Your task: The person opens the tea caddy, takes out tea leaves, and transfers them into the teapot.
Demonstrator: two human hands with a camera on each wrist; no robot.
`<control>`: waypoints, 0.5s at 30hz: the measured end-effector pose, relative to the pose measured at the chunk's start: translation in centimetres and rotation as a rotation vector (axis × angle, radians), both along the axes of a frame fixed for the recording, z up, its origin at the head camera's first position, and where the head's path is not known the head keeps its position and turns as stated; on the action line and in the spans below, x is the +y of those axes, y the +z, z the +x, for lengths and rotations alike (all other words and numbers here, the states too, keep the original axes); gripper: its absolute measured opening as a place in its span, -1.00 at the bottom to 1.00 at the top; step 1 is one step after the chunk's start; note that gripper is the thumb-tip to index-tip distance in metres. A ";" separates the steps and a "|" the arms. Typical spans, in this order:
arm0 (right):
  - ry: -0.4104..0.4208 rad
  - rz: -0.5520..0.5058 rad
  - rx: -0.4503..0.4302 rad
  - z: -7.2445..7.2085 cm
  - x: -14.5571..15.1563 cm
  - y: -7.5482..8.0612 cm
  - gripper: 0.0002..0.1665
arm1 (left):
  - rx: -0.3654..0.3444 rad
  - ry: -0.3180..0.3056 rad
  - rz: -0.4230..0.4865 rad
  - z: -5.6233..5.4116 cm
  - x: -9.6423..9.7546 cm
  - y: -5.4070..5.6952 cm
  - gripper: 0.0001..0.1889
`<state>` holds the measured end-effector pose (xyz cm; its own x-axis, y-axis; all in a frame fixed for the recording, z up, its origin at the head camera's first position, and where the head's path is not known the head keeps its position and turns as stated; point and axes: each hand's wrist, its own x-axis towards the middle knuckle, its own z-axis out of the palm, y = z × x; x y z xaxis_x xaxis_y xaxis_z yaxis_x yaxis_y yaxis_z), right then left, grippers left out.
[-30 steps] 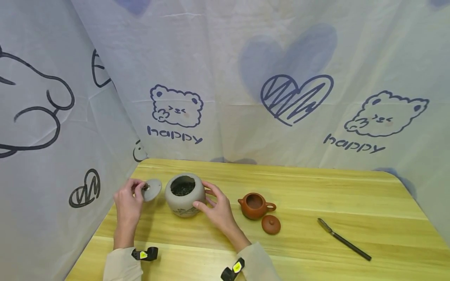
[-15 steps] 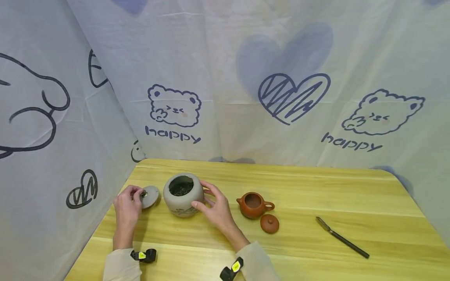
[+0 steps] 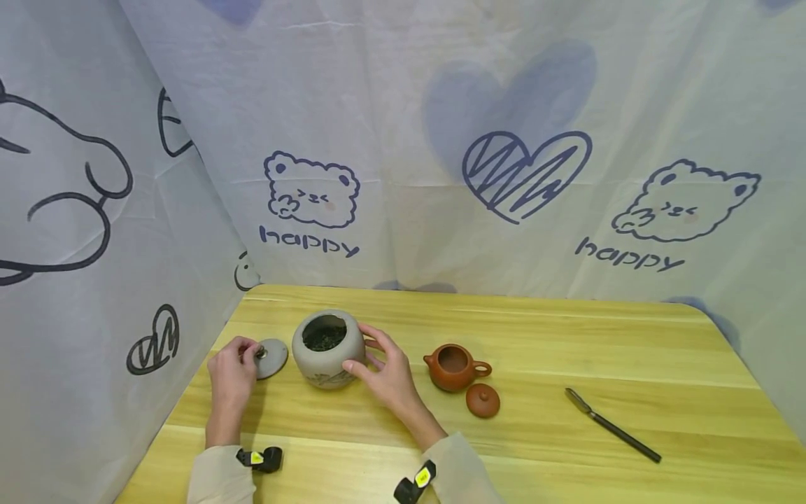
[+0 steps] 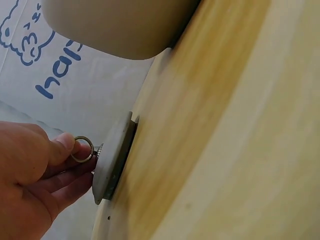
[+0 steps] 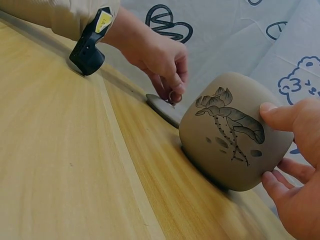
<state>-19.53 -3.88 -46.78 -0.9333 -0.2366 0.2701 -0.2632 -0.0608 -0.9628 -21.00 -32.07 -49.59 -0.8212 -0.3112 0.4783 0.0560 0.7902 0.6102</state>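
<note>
My left hand (image 3: 231, 371) pinches the metal ring on the grey lid (image 4: 112, 162), which lies on the table just left of the tea jar (image 3: 327, 364). That jar is grey, round and uncovered, with dark leaf-like bits inside and a lotus drawing on its side in the right wrist view. Against its right side, my right hand (image 3: 390, 374) holds it, thumb in front and fingers further back. To the right stands a small reddish-brown teapot (image 3: 452, 369) without its cover; the matching teapot lid (image 3: 483, 401) lies beside it.
A dark-handled tool with a narrow scoop-like metal head (image 3: 613, 425) lies at the right of the wooden table (image 3: 535, 336). Printed cloth (image 3: 409, 105) hangs behind the table and along its left side.
The left hand has brought the grey lid down from a tilted position in the air onto the table, left of the jar. The right hand stays on the jar.
</note>
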 end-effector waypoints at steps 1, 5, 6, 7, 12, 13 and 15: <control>0.000 0.002 -0.002 0.0 0.0 0.0 -0.26 | -0.001 0.001 0.002 0.0 0.0 0.0 -0.90; -0.002 0.006 -0.004 0.0 0.0 0.0 -0.27 | -0.013 0.015 0.023 0.1 0.1 0.0 -0.89; -0.002 0.007 -0.003 0.0 0.0 0.0 -0.27 | -0.018 0.023 0.028 0.1 0.1 -0.1 -0.89; -0.001 0.008 -0.001 0.0 0.0 0.0 -0.27 | -0.023 0.030 0.034 0.2 0.0 -0.1 -0.89; 0.000 0.011 0.000 0.0 0.0 0.1 -0.26 | -0.041 0.064 0.063 0.2 -0.1 -0.1 -0.89; 0.000 0.010 -0.001 0.0 0.0 0.1 -0.26 | -0.042 0.067 0.069 0.2 -0.1 -0.1 -0.89; -0.001 0.011 -0.003 0.0 0.0 0.1 -0.26 | -0.050 0.074 0.081 0.1 -0.2 -0.2 -0.88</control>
<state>-19.48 -3.86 -46.68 -0.9345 -0.2381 0.2645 -0.2601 -0.0502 -0.9643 -20.87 -32.26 -49.80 -0.8166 -0.4080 0.4083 -0.0329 0.7391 0.6728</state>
